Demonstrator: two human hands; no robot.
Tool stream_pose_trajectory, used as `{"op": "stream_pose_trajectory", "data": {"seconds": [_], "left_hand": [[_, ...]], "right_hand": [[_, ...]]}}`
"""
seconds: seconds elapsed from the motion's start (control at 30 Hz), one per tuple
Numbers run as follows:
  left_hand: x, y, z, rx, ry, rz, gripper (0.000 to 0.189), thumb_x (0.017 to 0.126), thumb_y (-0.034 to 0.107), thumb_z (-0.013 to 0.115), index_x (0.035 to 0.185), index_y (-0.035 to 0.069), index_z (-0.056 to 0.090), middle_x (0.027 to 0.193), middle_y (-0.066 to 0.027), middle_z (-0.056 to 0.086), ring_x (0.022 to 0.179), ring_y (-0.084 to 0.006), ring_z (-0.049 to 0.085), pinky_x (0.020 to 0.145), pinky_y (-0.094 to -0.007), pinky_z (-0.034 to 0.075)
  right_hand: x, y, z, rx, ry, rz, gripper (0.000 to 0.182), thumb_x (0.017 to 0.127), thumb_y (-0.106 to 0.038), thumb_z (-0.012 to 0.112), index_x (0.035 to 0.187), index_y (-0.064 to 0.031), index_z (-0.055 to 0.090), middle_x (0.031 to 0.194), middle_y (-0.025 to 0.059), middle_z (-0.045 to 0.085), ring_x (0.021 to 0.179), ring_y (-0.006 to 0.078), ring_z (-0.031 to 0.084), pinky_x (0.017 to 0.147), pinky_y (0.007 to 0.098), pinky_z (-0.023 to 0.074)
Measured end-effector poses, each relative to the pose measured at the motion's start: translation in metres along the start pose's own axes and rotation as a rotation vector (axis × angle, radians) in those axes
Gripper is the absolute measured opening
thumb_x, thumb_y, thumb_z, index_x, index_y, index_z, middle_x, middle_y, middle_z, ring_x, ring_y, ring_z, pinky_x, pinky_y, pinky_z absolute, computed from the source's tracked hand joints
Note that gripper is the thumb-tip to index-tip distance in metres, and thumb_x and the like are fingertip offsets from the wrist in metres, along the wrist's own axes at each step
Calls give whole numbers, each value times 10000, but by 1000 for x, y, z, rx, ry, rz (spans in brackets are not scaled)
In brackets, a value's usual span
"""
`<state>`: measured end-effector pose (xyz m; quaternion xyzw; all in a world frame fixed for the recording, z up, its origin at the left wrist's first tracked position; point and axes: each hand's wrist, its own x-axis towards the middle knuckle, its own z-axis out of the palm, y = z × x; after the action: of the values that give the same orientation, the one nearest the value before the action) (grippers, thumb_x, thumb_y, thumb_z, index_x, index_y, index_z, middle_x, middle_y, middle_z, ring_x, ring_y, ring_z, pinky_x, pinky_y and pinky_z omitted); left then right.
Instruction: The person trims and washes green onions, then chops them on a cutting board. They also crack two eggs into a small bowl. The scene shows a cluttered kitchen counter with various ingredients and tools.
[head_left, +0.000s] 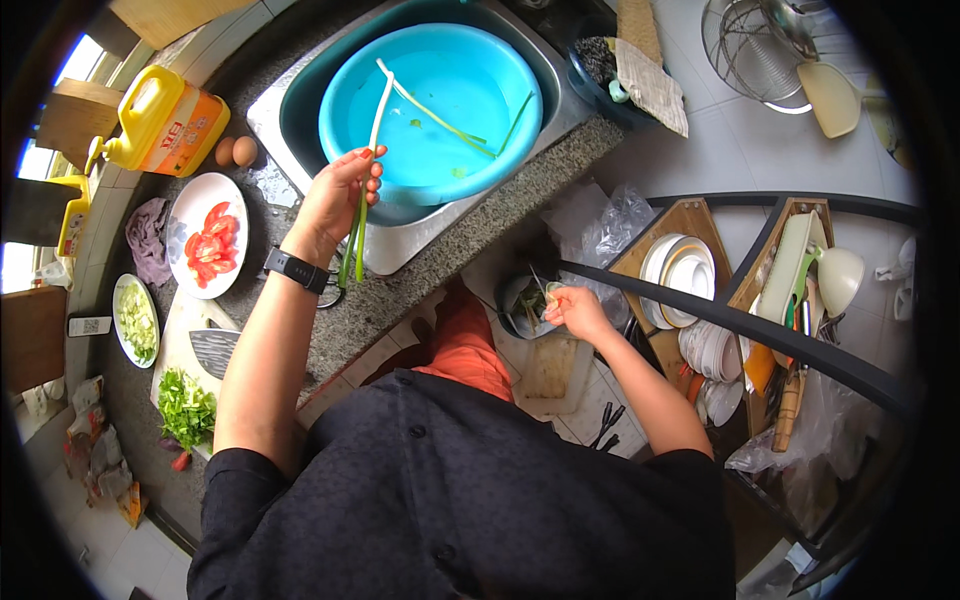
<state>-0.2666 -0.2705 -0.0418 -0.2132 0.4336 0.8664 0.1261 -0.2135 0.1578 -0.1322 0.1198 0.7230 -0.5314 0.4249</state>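
Note:
My left hand (341, 196) grips scallions (381, 111) over the near left rim of a blue plastic basin (330, 142), their white ends pointing up over it and the green ends hanging down. The basin holds water with a few green bits in it and stands in a steel sink (397, 251). My right hand (574, 311) is out to the right, fingers pinched on a small pale scrap (553, 288), above a waste bin (510, 319) with plant trimmings inside. A plate with sliced tomatoes (212, 247) lies left of my left hand.
A cleaver (214, 351) and chopped greens (184, 409) lie on a cutting board (180, 311). Nearby are a dish of chopped scallion (135, 319), two eggs (234, 151), a purple cloth (148, 240) and a yellow detergent jug (169, 120). A dish rack's black bar (712, 315) runs beside my right arm.

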Motion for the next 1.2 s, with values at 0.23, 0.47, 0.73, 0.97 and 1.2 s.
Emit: {"op": "stream_pose_trajectory", "data": {"seconds": [0.23,0.47,0.73,0.97,1.2], "left_hand": [[-1,-1,2,48,0,26,253,929,183,535,1121,19,551,780,30,543,628,-47,476,562,-179,408],[0,1,-5,57,3,34,288,910,192,558,1136,16,538,789,24,549,624,-40,479,557,-177,411],[-1,-2,-4,51,-7,20,292,908,195,567,1141,22,530,780,27,551,611,-35,481,538,-171,412],[-4,-4,-3,51,11,27,289,910,202,567,1136,26,530,783,25,553,606,-36,482,530,-169,415],[3,-6,3,8,8,3,285,908,200,565,1132,26,538,783,23,557,605,-38,484,533,-171,418]], "right_hand": [[16,106,-1,-147,391,151,145,799,68,533,878,56,654,672,110,634,517,170,625,442,281,509],[29,191,-11,-688,720,-131,36,739,-10,614,731,-24,647,578,105,617,455,191,609,446,315,486],[31,221,-24,-739,668,58,133,737,-133,596,691,-54,692,710,137,670,680,282,657,677,370,524],[9,175,-12,-719,801,338,250,787,-262,630,635,-69,674,726,103,681,676,276,653,683,365,514],[27,213,-32,-197,548,547,210,819,-213,603,721,-39,666,644,109,654,464,200,604,445,351,478]]}}
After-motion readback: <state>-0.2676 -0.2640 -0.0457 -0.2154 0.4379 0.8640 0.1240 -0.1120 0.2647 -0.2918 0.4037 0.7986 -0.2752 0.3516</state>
